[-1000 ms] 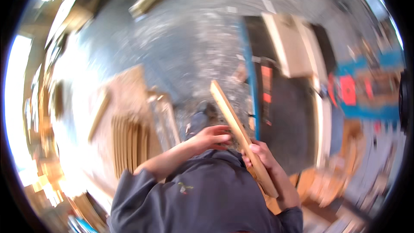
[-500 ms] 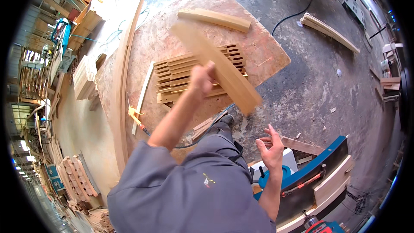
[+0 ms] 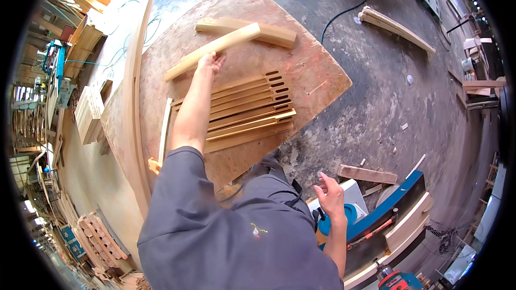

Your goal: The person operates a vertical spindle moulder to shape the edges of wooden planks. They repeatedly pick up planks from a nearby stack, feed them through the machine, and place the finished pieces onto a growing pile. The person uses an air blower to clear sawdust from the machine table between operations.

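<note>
My left hand (image 3: 209, 63) reaches over the reddish worktop (image 3: 322, 83) and grips a pale wooden board (image 3: 215, 49) by its near edge, fingers curled. The board's right end overlaps a second wooden piece (image 3: 279, 33) on the worktop's far part. Nearer me, several slotted wooden bars (image 3: 242, 102) lie side by side, partly behind my left forearm. My right hand (image 3: 331, 196) holds nothing, its fingers loosely bent and apart, beside a blue round-topped object (image 3: 349, 214) at lower right.
A long timber (image 3: 131, 91) runs along the worktop's left side, with a thin pale strip (image 3: 165, 131) inside it. A hammer (image 3: 376, 231) and a red-and-blue power tool (image 3: 396, 279) sit at lower right. A hose (image 3: 344, 12) and a timber piece (image 3: 396, 29) lie on the floor.
My left hand has carried the board left and away from me, turning it from above the slotted bars to the worktop's far part. My right hand has barely moved.
</note>
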The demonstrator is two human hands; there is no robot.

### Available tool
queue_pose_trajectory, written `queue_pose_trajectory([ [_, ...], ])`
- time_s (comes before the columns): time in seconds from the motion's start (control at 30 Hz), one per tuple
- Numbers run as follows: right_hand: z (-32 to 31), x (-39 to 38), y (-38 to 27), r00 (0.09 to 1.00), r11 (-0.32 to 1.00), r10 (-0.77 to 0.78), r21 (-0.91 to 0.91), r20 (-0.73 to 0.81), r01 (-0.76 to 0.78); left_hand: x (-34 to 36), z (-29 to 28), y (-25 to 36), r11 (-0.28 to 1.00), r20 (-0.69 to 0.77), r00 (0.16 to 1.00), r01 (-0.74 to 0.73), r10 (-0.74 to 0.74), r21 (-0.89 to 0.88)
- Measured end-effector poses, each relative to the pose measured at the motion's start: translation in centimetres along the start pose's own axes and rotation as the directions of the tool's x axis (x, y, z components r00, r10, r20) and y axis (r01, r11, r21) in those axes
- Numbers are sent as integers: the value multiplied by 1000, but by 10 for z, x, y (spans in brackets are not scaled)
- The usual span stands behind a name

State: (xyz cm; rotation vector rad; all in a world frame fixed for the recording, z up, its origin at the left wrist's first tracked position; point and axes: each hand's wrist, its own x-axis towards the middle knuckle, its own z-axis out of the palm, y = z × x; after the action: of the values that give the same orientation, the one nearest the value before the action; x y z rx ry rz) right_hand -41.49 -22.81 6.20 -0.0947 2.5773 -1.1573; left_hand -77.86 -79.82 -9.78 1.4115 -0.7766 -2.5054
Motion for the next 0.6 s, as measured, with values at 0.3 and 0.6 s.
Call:
queue_pose_trajectory([
  [0.3,8,9,0,995,995,98,-16,11,-98,-106,-33,-35,-351,654,747,-647,-116,677],
  [0.6,22,-8,-10,988,993,52,-96,-143,-66,-161,42,-46,-374,760,591,-792,-270,483],
])
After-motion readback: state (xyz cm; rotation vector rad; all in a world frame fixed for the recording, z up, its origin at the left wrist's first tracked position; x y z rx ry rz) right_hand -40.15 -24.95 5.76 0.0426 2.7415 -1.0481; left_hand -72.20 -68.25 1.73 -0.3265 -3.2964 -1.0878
